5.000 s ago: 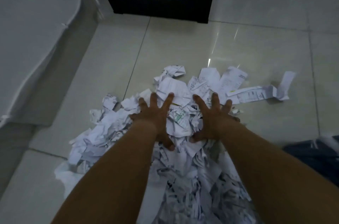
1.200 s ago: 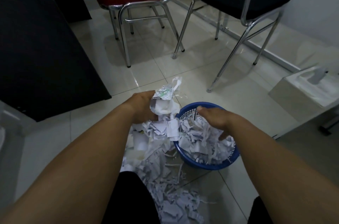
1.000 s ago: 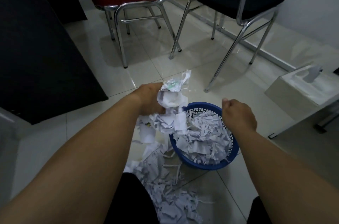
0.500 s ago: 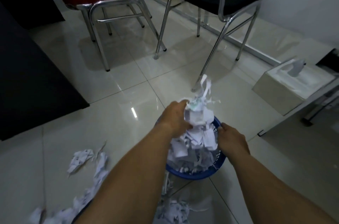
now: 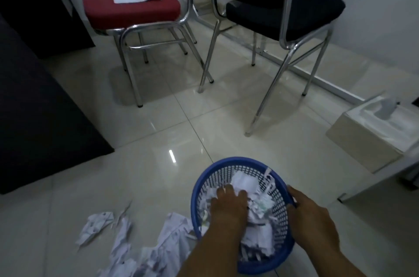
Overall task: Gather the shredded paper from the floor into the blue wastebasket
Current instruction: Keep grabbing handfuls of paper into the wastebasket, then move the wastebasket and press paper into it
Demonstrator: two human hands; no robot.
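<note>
Glossy pale tiled floor, dim room: one blue round plastic mesh wastebasket, upright, partly filled with shredded white paper. Left hand inside the basket, fingers spread flat, pressing down on the shreds; right hand curled over the basket's right rim, gripping it. Loose white paper scraps on the floor just left of the basket; red-cushioned chrome chair and black-cushioned chrome chair well beyond.

Left grip reaches forward, palm down, fingers straight — right grip just beside it, fingers curled.
</note>
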